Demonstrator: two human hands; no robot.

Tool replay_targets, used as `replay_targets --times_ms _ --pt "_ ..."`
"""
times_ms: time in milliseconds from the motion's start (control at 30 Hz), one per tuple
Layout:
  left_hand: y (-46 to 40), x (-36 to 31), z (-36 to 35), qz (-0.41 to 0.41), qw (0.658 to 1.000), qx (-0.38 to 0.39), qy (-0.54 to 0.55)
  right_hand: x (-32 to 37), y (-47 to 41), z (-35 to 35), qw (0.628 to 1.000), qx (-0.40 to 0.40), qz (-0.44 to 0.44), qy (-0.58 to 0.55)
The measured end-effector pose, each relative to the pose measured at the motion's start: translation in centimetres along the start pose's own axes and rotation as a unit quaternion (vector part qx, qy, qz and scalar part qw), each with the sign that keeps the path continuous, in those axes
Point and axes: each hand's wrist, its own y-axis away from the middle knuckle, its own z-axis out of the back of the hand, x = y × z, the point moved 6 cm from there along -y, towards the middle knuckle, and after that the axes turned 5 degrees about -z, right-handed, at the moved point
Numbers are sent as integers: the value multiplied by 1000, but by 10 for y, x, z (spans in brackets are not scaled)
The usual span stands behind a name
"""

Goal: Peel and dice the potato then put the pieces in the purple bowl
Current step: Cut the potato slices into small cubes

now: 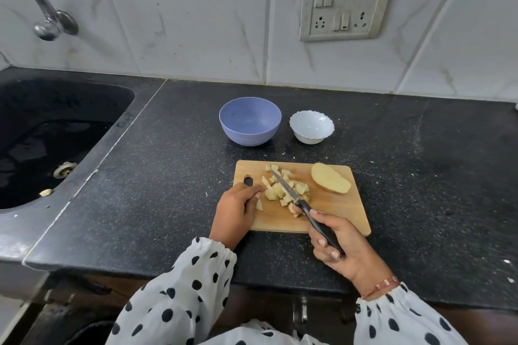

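Observation:
A wooden cutting board [336, 213] lies on the black counter. Several diced potato pieces [280, 189] are heaped in its middle. A peeled potato half [330, 181] rests cut side down at the board's far right. My right hand [340, 244] grips a black-handled knife [297, 197], whose blade lies across the pile and points away to the left. My left hand [238, 210] rests on the board's left part, fingertips touching the pieces, one piece beside the fingers. The purple bowl [250, 120] stands empty behind the board.
A white scalloped bowl [311, 126] stands to the right of the purple one. A black sink [42, 148] with a tap [47, 22] takes up the left side. A switch and socket plate [346, 5] is on the tiled wall.

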Motion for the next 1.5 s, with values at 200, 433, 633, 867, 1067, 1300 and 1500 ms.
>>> replay_targets --times_ms 200,433,633,867,1067,1300,1500 --pt "-21 -4 -6 -16 996 91 -11 8 0 10 1000 -16 17 9" --pt "-30 -2 -8 16 989 150 -14 9 7 3 985 -65 86 135" --pt "-28 -6 -12 10 987 163 1 21 14 -3 945 -145 134 259" --pt "-25 -6 -10 13 987 162 -3 28 21 -15 897 -169 180 367" --pt "-24 -2 -7 50 991 125 -25 28 21 -16 857 -202 195 432" --pt "-16 1 -3 80 995 49 -39 17 24 -28 758 -240 223 563" --pt "-13 4 -3 118 993 26 -10 12 22 -34 710 -266 244 605"
